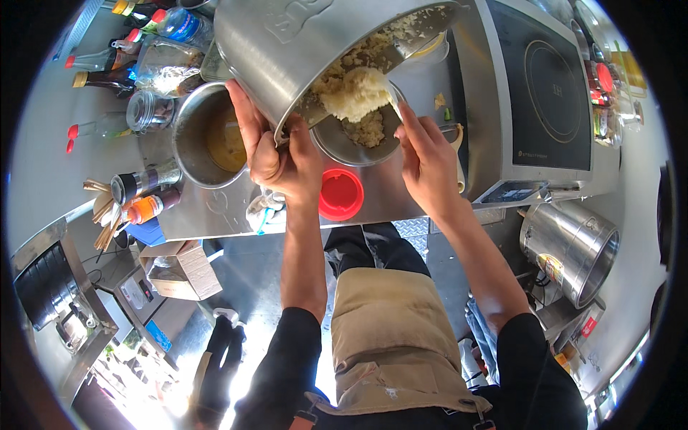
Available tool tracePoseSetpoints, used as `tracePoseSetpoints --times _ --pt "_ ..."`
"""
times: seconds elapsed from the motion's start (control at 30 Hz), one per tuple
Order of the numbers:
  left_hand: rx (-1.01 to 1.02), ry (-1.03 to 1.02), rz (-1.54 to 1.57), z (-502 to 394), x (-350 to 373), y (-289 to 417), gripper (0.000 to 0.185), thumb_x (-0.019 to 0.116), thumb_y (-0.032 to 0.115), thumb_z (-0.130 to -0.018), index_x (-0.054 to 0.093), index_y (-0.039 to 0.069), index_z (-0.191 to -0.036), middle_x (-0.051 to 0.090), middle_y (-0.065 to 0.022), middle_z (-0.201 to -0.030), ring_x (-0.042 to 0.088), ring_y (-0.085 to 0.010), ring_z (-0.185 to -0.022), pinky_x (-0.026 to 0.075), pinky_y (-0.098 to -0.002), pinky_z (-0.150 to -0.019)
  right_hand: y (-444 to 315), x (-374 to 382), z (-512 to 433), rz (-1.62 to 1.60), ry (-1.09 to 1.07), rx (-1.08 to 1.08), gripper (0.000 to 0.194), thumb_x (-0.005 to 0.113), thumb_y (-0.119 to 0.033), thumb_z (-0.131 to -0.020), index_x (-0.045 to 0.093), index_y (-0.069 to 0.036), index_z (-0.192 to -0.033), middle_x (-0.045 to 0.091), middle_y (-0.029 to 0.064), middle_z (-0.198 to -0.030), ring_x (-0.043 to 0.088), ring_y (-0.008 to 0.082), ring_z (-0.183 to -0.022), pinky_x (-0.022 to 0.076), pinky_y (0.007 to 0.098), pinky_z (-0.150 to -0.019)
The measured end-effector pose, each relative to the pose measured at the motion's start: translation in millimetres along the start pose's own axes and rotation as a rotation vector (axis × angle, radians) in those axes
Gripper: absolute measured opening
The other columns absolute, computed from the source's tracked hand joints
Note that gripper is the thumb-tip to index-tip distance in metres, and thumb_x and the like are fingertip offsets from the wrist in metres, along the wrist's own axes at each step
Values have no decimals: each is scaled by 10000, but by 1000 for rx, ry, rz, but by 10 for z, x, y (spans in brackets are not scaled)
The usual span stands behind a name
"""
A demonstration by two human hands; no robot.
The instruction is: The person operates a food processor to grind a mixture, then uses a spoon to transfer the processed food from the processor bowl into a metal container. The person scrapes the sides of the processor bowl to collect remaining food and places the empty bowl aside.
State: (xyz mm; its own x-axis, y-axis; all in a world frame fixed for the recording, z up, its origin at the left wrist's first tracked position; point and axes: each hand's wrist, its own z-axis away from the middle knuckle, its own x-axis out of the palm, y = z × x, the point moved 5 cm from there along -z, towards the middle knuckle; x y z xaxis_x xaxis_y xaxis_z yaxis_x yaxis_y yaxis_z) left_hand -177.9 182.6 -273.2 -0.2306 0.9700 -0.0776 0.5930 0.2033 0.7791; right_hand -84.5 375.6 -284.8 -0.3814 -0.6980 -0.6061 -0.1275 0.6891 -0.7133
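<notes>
My left hand (285,156) grips the rim of a large stainless steel pot (274,59), which is tilted on its side above the counter. Pale, crumbly food, perhaps minced garlic, clings to the pot's inside wall. A mound of the same food (355,94) lies at its mouth, at the end of a utensil (396,105) whose handle is pinched in my right hand (427,156). Below the mouth stands a steel bowl (355,159) with some of this food (365,130) in it. Just in front of the bowl is a red plastic lid (341,194).
Left of the tilted pot stands a steel pot (185,156) with yellowish liquid. Bottles and a glass jar (150,110) line the counter's left side. A cloth (266,209) lies near the front edge (231,235). An induction cooker (553,97) is at the right. Another person's legs (217,355) show behind.
</notes>
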Motion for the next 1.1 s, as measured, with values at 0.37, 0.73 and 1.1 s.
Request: tracePoseSetpoints --times 0.37,0.73,1.1 --pt "-67 55 98 30 -48 -26 117 590 -162 -827 635 -90 -907 349 -318 -1588 441 -444 -1429 414 -378 -1110 42 -124 -571 207 91 -185 646 669 66 -807 528 -58 -1425 644 176 -1030 669 403 -830 553 474 -697" --pt "-130 19 151 50 -21 -44 143 613 -138 -836 677 -94 -957 392 -283 -1579 445 -390 -1441 395 -389 -1134 36 151 -944 195 -116 -76 524 618 90 -826 620 -45 -1332 674 185 -1039 670 390 -907 519 473 -749" --pt "86 -59 126 77 125 -73 174 590 -164 -854 459 -74 -784 327 -363 -1576 407 -495 -1433 388 -442 -1137 106 -71 -474 43 -180 -35 453 598 75 -911 622 -64 -1342 656 153 -957 657 346 -826 519 433 -723"
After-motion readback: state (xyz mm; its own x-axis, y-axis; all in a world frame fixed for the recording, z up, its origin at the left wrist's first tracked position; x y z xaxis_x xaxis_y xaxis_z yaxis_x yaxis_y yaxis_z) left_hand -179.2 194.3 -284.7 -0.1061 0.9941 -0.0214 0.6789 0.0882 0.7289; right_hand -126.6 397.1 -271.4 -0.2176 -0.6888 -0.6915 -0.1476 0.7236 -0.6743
